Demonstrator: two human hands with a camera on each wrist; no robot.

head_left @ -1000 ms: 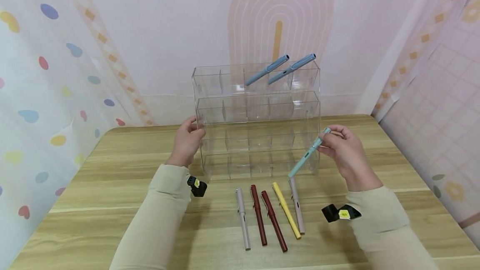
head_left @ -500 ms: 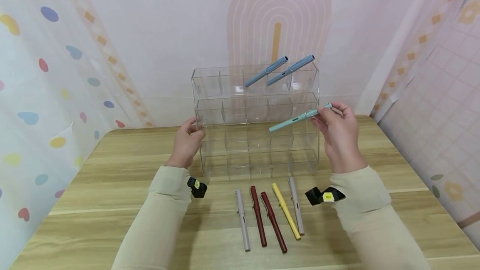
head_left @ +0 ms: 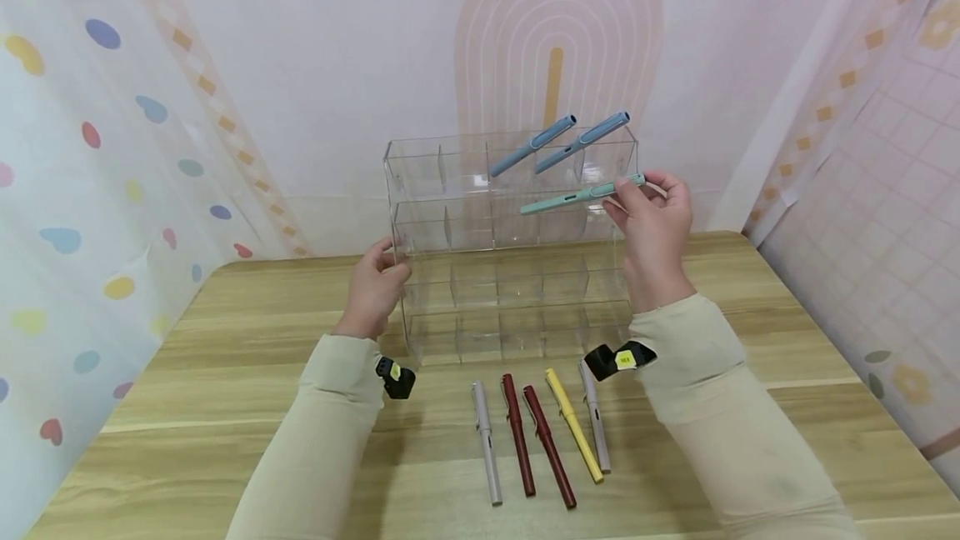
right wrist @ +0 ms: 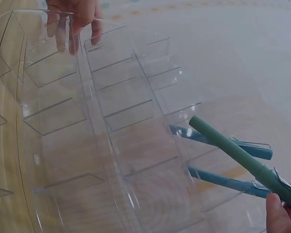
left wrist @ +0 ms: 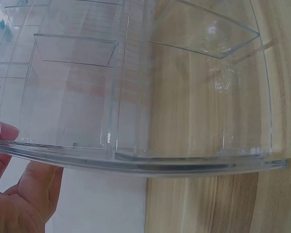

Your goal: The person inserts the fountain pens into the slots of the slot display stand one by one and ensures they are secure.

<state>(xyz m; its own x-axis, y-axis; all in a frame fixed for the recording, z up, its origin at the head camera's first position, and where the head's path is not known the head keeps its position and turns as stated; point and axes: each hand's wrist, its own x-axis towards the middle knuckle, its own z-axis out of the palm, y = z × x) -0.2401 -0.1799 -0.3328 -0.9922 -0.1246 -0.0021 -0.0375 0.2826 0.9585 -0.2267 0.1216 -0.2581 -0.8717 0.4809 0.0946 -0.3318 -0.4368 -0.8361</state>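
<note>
Right hand (head_left: 660,227) pinches green pen (head_left: 573,196) by cap, before rack (head_left: 471,225); left hand (head_left: 373,290) grips rack's side; two blue pens (head_left: 534,145) lean in top tier (head_left: 417,163); five other pens (head_left: 573,425) lie on table (head_left: 247,340).

Slim pale-green pen (head_left: 573,197), aslant, clip end higher, before a clear, upright, tiered rack (head_left: 468,227) with divided compartments.

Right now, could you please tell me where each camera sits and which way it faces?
Head: on the head, facing forward and down at the clear rack, pens and table; left hand, right hand and sleeves show.
Left wrist: on that wrist, facing the rack's side; part of the left hand shows.
Right wrist: on that wrist, facing across the rack; right fingers show, left hand beyond.
Shared: head and right wrist show the green pen.
</note>
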